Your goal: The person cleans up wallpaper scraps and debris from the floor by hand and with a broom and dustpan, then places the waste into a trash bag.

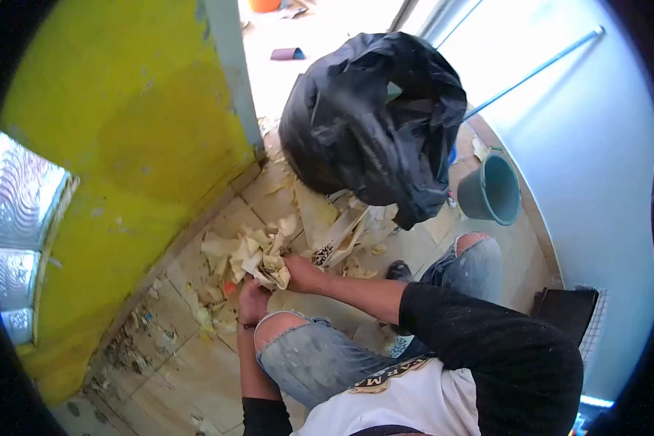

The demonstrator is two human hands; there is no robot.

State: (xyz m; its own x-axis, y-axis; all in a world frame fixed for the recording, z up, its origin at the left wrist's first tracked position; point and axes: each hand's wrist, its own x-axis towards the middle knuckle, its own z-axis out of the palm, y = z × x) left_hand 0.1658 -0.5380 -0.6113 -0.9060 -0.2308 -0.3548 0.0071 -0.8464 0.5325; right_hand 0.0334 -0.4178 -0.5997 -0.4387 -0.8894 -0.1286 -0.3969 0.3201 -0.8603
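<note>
In the head view, a bunch of crumpled cream paper scraps (265, 256) is gathered between my two hands. My right hand (302, 276) is closed on the bunch from the right. Below it, my left hand (253, 301) grips its lower side, fingers partly hidden by the paper. More torn cream pieces (314, 211) and a strip with a black pattern (334, 243) lie on the tiled floor just beyond my hands. A large black garbage bag (363, 123) stands ahead, its mouth open and tipped to the right.
A grey-green bucket (503, 190) sits right of the bag, near a pale wall with a blue pole (534, 76) leaning on it. On the left is a peeling yellow wall (145, 145); debris (142, 338) lies along its base. Beyond the doorway lies a dark cylinder (288, 54).
</note>
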